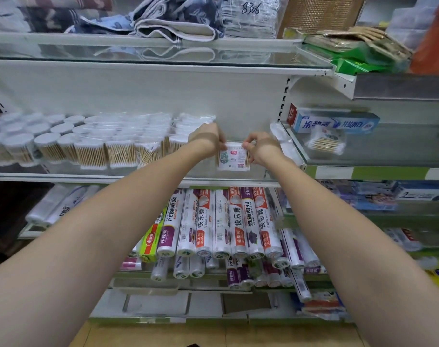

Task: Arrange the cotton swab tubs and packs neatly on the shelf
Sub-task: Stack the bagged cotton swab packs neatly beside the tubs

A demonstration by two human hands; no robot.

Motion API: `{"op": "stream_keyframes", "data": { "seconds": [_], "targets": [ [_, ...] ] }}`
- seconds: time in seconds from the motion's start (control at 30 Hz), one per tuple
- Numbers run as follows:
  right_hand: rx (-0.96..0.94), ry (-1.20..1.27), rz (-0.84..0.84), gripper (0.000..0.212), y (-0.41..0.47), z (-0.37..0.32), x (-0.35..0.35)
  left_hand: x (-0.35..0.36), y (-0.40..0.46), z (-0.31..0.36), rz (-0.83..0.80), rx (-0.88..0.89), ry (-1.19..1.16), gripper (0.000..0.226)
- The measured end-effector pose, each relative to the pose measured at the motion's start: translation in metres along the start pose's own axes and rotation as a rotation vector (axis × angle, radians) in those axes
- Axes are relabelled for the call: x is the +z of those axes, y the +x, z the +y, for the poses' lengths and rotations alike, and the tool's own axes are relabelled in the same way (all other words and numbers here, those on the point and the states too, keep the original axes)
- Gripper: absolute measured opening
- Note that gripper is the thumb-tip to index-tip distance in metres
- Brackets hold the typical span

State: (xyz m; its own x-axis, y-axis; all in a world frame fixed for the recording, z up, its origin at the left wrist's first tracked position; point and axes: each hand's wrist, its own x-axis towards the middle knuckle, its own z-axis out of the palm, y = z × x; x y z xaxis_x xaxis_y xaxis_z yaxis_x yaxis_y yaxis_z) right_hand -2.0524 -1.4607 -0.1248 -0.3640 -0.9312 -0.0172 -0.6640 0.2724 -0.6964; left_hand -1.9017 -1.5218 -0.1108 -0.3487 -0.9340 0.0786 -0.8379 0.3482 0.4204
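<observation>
A small flat pack of cotton swabs [232, 159] with a printed white label stands upright on the white middle shelf [138, 175]. My left hand [208, 139] pinches its upper left corner and my right hand [259, 146] pinches its upper right edge. Left of the pack, several clear bagged swab packs [148, 141] stand in rows. Further left are several round swab tubs [45, 144] with white lids. Another loose swab pack [326, 144] lies on the neighbouring glass shelf to the right.
Folded towels [173, 21] lie on the glass shelf above. Toothpaste boxes [336, 121] sit on the right-hand shelf. Rolls of plastic bags [226, 221] fill the shelf below. A clear bag [281, 136] rests against the shelf upright to the right of my hands.
</observation>
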Motion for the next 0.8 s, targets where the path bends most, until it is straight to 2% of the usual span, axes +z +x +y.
{"op": "stream_keyframes", "data": {
  "seconds": [0.2, 0.3, 0.37, 0.43, 0.5, 0.6, 0.73, 0.8],
  "targets": [
    [0.008, -0.015, -0.032, 0.008, 0.007, -0.002, 0.002, -0.002, 0.005, 0.000, 0.052, 0.014, 0.063, 0.018],
    [-0.012, 0.036, -0.031, 0.043, 0.010, -0.004, 0.002, -0.004, 0.008, 0.007, 0.075, 0.082, 0.095, 0.019],
    [0.015, 0.092, 0.004, 0.056, 0.010, -0.006, 0.002, -0.003, 0.009, 0.011, -0.002, 0.180, 0.065, 0.015],
    [0.044, 0.110, 0.038, 0.047, 0.014, -0.006, 0.000, -0.005, 0.013, 0.010, -0.069, 0.263, 0.030, 0.012],
    [0.049, 0.094, 0.040, 0.011, 0.019, -0.003, 0.001, -0.009, 0.017, 0.005, -0.069, 0.242, 0.001, 0.023],
    [0.010, 0.076, -0.028, 0.028, 0.026, 0.000, 0.005, -0.011, 0.021, -0.002, -0.111, 0.205, -0.021, 0.034],
    [-0.040, -0.025, -0.133, 0.047, 0.019, -0.001, 0.001, -0.014, 0.027, -0.006, -0.180, 0.195, -0.144, 0.018],
    [-0.058, -0.040, -0.186, 0.052, 0.017, -0.002, -0.003, -0.016, 0.033, -0.009, -0.240, 0.166, -0.224, 0.034]
  ]
}}
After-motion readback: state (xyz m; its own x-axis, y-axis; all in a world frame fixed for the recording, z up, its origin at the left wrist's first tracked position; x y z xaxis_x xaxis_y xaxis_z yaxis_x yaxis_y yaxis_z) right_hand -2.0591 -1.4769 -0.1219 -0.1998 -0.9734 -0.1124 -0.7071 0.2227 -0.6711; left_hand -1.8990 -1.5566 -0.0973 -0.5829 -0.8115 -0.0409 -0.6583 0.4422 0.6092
